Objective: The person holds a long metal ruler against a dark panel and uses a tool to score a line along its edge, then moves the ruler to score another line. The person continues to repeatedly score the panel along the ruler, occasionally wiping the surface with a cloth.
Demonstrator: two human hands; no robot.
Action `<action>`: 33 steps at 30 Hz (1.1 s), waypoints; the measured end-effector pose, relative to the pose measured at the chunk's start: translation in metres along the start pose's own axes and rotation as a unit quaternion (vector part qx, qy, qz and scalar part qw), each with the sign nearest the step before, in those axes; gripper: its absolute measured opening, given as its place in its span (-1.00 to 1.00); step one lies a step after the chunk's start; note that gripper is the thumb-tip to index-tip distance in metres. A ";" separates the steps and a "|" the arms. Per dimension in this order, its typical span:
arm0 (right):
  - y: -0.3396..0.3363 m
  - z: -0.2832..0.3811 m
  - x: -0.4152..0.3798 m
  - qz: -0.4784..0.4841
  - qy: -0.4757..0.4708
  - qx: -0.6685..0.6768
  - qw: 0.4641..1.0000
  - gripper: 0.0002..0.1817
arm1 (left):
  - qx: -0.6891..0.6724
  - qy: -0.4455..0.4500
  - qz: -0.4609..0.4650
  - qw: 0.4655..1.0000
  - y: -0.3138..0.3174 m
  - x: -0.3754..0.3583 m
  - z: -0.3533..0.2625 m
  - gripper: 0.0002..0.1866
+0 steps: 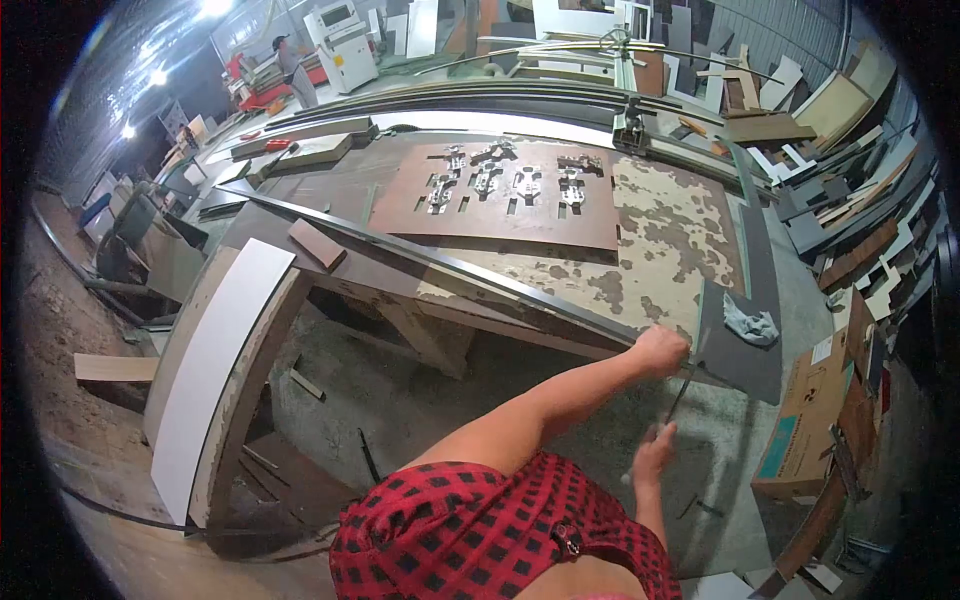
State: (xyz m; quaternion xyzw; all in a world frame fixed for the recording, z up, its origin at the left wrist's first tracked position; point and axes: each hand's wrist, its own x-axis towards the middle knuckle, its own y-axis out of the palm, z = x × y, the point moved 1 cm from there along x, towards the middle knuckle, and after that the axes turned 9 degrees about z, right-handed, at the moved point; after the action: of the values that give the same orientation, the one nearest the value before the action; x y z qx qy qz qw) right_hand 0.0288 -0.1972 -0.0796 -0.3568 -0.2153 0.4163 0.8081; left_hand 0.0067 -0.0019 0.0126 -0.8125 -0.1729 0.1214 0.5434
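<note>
A long metal strip (pixel 450 265) slants across the table from the upper left toward its near right corner. At its near end my left hand (pixel 662 350) is closed round the strip and the top of a thin dark rod. Lower down, my right hand (pixel 654 452) is closed on the lower end of that thin rod (pixel 680 395). Beyond the strip, a brown board (pixel 400 215) carries several metal hinges (pixel 485 178). A crumpled pale cloth (pixel 750 322) lies to the right of my left hand.
A white panel (pixel 225 370) rests on a bench at the left. At the right stands a cardboard box (pixel 805 425) beside leaning board offcuts (pixel 860 265). A small brown block (pixel 317 245) lies by the strip. A person (pixel 293 72) stands at the far left near a white machine (pixel 343 48).
</note>
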 end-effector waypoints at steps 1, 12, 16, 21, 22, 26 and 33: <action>0.004 -0.006 -0.004 0.001 -0.001 0.000 1.000 -0.61 | 0.001 0.013 -0.005 1.000 -0.001 -0.001 0.000 -0.83; -0.034 0.052 0.053 0.038 0.104 -0.018 0.994 -0.65 | 0.011 0.004 -0.008 1.000 0.003 0.000 -0.001 -0.85; -0.009 0.015 0.024 0.024 0.069 0.043 0.996 -0.65 | 0.016 0.013 -0.026 0.999 0.008 0.003 0.003 -0.86; 0.010 -0.018 -0.012 0.002 0.024 -0.018 1.000 -0.74 | 0.013 0.016 -0.013 1.000 0.012 0.007 0.004 -0.85; 0.008 -0.019 -0.014 0.001 0.027 -0.020 0.999 -0.74 | 0.018 0.014 -0.006 1.000 0.009 0.005 0.004 -0.86; -0.007 -0.012 -0.011 0.029 0.031 0.004 0.999 -0.76 | 0.010 -0.018 0.006 1.000 0.005 0.001 -0.002 -0.84; -0.017 -0.009 -0.011 0.069 0.067 -0.023 0.995 -0.79 | 0.042 -0.039 0.038 0.998 -0.004 -0.002 -0.010 -0.73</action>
State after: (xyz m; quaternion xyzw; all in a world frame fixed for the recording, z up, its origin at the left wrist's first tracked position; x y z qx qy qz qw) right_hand 0.0378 -0.2164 -0.0731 -0.4163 -0.1446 0.4415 0.7816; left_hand 0.0077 -0.0100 0.0197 -0.7896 -0.1576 0.1808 0.5648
